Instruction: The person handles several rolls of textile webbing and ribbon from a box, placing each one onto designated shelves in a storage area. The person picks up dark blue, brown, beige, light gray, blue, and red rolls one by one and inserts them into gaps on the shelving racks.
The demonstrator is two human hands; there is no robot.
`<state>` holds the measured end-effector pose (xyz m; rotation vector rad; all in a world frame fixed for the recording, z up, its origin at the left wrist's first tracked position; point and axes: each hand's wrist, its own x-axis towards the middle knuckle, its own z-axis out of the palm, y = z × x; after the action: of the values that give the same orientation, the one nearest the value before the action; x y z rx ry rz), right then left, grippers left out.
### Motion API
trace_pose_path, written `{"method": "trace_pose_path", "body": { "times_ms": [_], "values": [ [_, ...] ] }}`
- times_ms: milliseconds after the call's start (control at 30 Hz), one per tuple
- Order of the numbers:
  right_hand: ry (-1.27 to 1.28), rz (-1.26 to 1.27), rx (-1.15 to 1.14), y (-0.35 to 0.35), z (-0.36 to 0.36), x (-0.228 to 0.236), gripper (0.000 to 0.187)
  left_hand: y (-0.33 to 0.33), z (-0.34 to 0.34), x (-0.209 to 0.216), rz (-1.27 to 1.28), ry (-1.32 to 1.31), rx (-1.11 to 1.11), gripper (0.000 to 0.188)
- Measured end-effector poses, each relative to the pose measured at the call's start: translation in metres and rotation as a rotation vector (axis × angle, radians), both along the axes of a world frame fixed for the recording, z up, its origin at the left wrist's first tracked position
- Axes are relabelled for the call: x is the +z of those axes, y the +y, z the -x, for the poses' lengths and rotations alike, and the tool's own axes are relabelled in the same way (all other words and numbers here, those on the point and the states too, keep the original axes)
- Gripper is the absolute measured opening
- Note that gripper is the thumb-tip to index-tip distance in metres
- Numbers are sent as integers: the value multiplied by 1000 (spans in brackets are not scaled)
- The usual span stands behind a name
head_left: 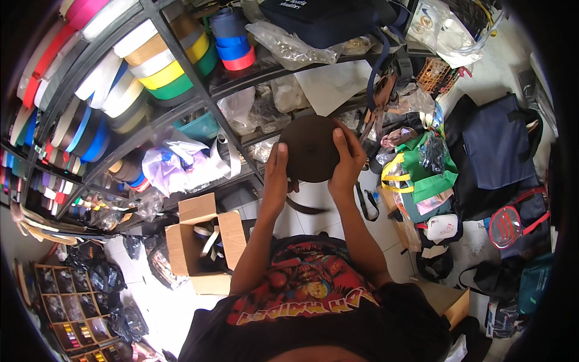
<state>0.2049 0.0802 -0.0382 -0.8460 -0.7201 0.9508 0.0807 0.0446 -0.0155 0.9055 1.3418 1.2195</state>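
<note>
Between my two hands is a dark brown, nearly black roll of webbing (311, 149), its flat round side facing up. A loose end of the strap hangs below it, in front of the floor. My left hand (277, 175) grips the roll's left edge, thumb resting on the rim. On the opposite edge, my right hand (348, 158) holds it with the thumb on top and the fingers behind. Both hands are closed on the roll; the fingers underneath are partly hidden.
A black shelf rack (208, 96) stands ahead and left, stacked with coloured webbing rolls (175, 75) and plastic bags. An open cardboard box (202, 241) sits on the floor at left. To the right lie a green bag (431, 169), a navy bag (497, 145) and other bags.
</note>
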Motion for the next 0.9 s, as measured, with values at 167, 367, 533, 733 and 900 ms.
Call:
{"method": "trace_pose_path", "body": {
  "times_ms": [167,367,533,733,900],
  "values": [
    [49,10,-102,-12,21,-10,38,8,-2,-12,-186,47,113,60],
    [-252,189,418,5,-21,9,34,7,25,-10,-90,18,-16,58],
    [-182,117,326,7,-10,15,30,4,23,-18,-33,-27,-10,64],
    [-86,104,108,-1,8,11,30,8,15,-28,-73,-238,134,63],
    [-165,153,299,9,-5,4,28,8,21,-25,-107,-174,134,57]
  ]
}}
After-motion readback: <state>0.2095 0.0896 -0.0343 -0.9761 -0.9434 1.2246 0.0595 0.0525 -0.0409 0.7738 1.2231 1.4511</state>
